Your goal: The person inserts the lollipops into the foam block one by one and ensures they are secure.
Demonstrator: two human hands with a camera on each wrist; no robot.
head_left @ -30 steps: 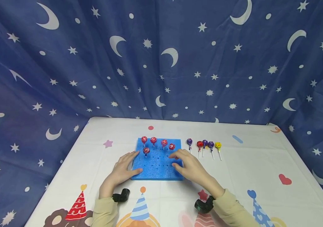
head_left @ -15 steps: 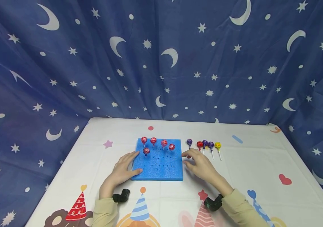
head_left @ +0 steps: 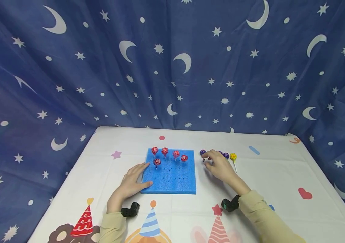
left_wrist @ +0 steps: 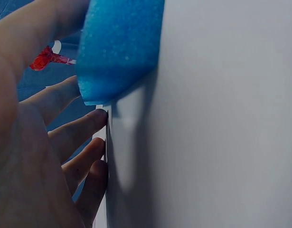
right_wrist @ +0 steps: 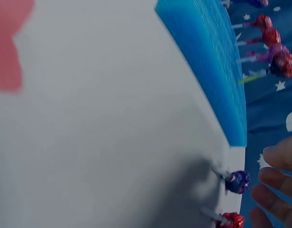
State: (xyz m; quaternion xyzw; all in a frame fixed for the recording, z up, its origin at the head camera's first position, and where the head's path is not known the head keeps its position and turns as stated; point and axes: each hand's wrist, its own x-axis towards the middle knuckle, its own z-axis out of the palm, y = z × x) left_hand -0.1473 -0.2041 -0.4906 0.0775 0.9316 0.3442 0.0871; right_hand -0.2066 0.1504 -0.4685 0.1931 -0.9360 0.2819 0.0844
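A blue foam board (head_left: 172, 184) with small holes lies on the table, and several red-wrapped lollipops (head_left: 164, 151) stand upright in its far part. My left hand (head_left: 131, 182) rests against the board's left edge, thumb at the near corner and fingers spread. Right of the board, my right hand (head_left: 221, 167) hovers over a row of loose lollipops with bent fingers and nothing in them. Nearest its fingertips is a purple lollipop (right_wrist: 237, 182), lying flat beside a red lollipop (right_wrist: 232, 220). The hand hides part of the row from the head view; a yellow lollipop (head_left: 233, 157) shows at its right end.
A white tablecloth (head_left: 269, 175) printed with party hats and shapes covers the table. Behind it hangs a dark blue curtain (head_left: 208, 111) with moons and stars. Each wrist wears a black camera (head_left: 230, 204).
My right hand has moved right and away from me, from above the board to the loose lollipops. My left hand stays at the board's edge.
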